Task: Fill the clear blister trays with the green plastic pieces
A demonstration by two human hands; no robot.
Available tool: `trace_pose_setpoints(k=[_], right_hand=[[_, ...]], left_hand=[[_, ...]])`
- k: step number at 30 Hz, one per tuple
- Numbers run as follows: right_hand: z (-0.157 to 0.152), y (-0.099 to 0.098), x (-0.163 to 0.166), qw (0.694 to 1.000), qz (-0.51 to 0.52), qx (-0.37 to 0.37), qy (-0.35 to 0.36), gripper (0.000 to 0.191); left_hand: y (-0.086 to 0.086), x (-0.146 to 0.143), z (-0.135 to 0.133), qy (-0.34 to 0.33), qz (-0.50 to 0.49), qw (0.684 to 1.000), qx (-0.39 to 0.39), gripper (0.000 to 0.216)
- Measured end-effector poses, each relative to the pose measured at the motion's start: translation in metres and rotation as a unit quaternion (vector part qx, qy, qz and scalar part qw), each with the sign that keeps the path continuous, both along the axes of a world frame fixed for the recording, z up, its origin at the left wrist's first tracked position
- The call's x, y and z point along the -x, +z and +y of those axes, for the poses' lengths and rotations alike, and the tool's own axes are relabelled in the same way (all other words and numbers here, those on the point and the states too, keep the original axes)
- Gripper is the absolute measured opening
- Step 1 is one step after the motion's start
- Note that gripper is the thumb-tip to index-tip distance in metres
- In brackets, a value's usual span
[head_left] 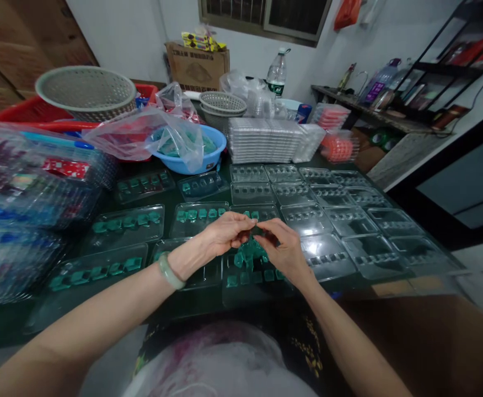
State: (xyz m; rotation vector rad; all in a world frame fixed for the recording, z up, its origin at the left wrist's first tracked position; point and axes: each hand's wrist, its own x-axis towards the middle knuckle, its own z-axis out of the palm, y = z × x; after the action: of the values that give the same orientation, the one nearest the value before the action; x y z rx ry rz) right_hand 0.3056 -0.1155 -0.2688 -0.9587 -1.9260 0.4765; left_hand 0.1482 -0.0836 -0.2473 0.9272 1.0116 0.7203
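Note:
My left hand [232,229] and my right hand [282,245] meet over the middle of the table, fingertips almost touching. Both are closed in a pinch; whatever lies between the fingers is too small and covered to make out. Beneath them is a loose heap of translucent green pieces [247,255], partly hidden by my right hand. The heap rests over a clear plastic tray [241,295] with a row of green cube-like pieces [257,277] in its small pockets. Behind my hands, another tray holds green pieces [251,215].
Filled trays [128,223] lie to the left, trays without green pieces [307,220] to the right. A blue basin [214,157], stacked clear trays [264,142], a grey basket [86,91] and a water bottle [277,71] stand behind. Blurred stacked packs [30,187] border the left.

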Motion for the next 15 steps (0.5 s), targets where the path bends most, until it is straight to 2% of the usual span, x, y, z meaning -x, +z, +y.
trace_pose_setpoints(k=[4,8,11,15], right_hand=[[0.005,-0.006,-0.021,0.998,-0.038,0.011,-0.046,0.017],[0.041,-0.016,-0.05,0.989,-0.067,0.006,-0.135,0.018],[0.073,-0.023,-0.056,0.984,-0.125,0.01,-0.129,0.017],[0.095,-0.029,-0.041,0.96,-0.263,0.024,-0.088,0.021]], left_hand=[[-0.004,-0.003,-0.002,-0.017,0.029,0.999,-0.008,0.027],[-0.002,0.011,-0.001,-0.001,0.081,0.993,-0.086,0.024],[-0.002,0.022,-0.001,0.005,0.134,0.982,-0.13,0.02],[-0.003,0.029,-0.005,0.005,0.217,0.962,-0.164,0.017]])
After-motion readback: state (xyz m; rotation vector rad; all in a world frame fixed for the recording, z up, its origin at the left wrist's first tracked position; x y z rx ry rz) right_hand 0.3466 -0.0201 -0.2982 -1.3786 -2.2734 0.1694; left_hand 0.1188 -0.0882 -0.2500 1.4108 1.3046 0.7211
